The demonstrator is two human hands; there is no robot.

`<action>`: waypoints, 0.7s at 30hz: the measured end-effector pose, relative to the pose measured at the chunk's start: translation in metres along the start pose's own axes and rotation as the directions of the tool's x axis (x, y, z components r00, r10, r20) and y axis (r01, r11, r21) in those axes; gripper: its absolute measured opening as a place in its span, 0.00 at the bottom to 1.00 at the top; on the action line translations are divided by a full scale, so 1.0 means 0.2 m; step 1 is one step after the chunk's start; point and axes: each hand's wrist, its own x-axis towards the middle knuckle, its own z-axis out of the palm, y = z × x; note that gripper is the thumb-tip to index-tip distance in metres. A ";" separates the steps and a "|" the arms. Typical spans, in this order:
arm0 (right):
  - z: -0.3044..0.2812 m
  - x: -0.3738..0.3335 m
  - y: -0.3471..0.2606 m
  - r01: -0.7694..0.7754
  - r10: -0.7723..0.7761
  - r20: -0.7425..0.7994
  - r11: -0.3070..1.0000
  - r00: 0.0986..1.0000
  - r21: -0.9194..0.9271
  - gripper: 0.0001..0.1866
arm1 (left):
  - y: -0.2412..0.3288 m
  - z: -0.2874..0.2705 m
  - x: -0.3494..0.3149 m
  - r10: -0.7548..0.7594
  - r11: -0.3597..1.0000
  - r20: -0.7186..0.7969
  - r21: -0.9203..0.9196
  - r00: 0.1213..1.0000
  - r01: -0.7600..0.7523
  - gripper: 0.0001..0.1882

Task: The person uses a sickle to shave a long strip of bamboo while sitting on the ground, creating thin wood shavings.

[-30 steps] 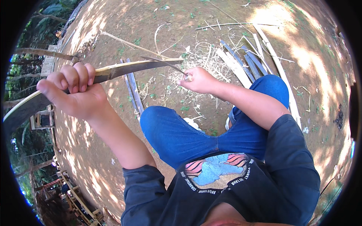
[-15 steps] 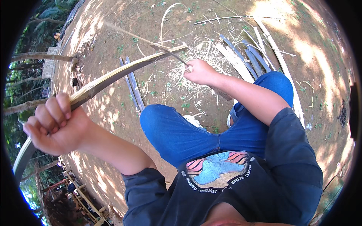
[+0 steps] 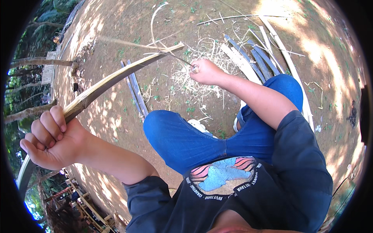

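Left hand (image 3: 54, 136): lowered; strip (image 3: 116, 77) is gripped in fingers.
Right hand (image 3: 208, 72): knife (image 3: 180, 59) is gripped.
Strip: pale face seemingly part-pared; dark side left.

The head view comes from a wide fisheye camera on the person's head, upright and facing steeply down. The dark T-shirt (image 3: 229, 204), at the bottom of the frame, lies close below the lens, with the blue jeans (image 3: 225, 146) beyond it near the centre. Dirt ground (image 3: 116, 23) stretches to the top, bending toward the round black border; greenery (image 3: 42, 25) at upper left stands farther off.
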 end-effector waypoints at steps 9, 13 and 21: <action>0.05 -0.21 -0.47 0.415 -0.413 -0.050 0.906 0.910 0.082 0.12 | -0.07 0.01 -0.05 0.042 0.987 -0.028 0.155 0.999 -0.037 0.27; 0.00 0.00 -0.04 0.077 -0.080 -0.065 0.996 0.995 -0.043 0.10 | 0.00 -0.01 0.01 0.030 0.999 0.077 0.020 0.997 -0.031 0.26; 0.06 0.06 -0.03 -0.149 0.119 0.129 0.955 0.984 0.258 0.10 | -0.04 -0.08 -0.02 0.064 0.994 0.079 -0.092 0.995 -0.056 0.22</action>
